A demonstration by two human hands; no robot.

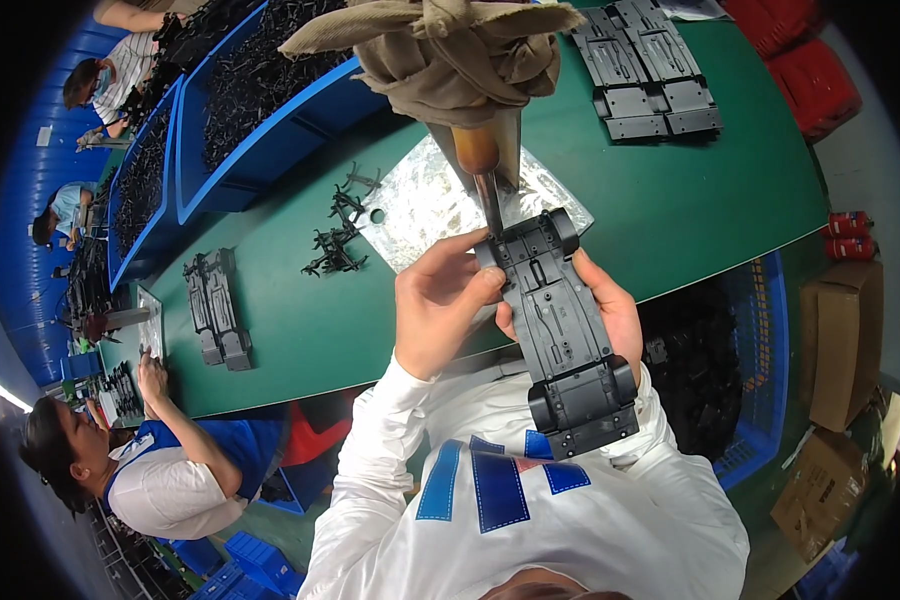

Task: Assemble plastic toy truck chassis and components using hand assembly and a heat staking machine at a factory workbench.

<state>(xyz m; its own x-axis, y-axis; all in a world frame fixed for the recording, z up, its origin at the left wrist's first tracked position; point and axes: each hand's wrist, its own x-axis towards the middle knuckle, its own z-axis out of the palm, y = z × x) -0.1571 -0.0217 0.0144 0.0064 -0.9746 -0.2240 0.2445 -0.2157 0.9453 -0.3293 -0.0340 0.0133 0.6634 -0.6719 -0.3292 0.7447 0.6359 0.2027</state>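
At nine o'clock of the frame's centre, the left hand (438, 310) pinches the front end of a black toy-car chassis (562, 330), thumb and fingers clamped on its edge, while at about three o'clock of that hand the right hand (610, 310) cradles the chassis from underneath, fingers wrapped round its far side. The chassis is held underside up over the edge of the green table (690, 200), its nose pressed to the tip of a cloth-wrapped hanging driver tool (485, 190) at twelve o'clock. I judge a fastening step at the front axle is in hand, and the next move calls for keeping the chassis steady and square under the bit; both forearms rise from the lower edge, wrists bent inward.
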